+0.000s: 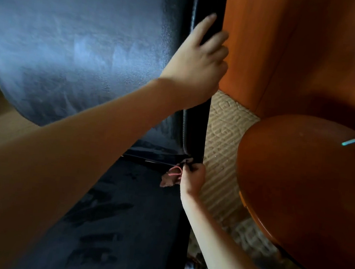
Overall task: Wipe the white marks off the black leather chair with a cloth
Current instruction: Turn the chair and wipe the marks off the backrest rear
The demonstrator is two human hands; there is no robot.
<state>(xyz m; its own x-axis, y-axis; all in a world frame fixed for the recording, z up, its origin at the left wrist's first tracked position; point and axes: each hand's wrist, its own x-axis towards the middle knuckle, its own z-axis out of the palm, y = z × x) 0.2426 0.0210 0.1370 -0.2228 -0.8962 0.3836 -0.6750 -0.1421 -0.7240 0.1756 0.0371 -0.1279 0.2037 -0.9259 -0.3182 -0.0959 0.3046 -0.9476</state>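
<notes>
- Head view shows me the black leather chair (73, 37) from above and close, backrest filling the upper left, seat (131, 216) running down the lower middle.
- My left hand (199, 58) holds the backrest's right edge: the forefinger lies straight up along the edge, the other fingers curl round it to the far side.
- My right hand (193, 178) is low down, at the corner where the seat meets the backrest on the right side. It pinches a small pinkish cloth (171, 178) between the fingertips, bunched, with a pink loop showing on it. The cloth is touching or just beside the leather at that corner; I cannot tell which.
- White marks (89, 47): the backrest carries a pale hazy film with streaks across most of its face. The seat shows a dull film broken by darker streaks, which I read as patches already wiped.
- My judgement: the job is early to midway. Some of the seat looks partly done; the wide face of the backrest and the rest of the seat are left.
- The frame is a little blurred, so I cannot tell how much film lies along the edge.
- Right of the chair stand a wooden cabinet (299, 48) and a round wooden table (307, 190), over a woven rug (221, 138).
</notes>
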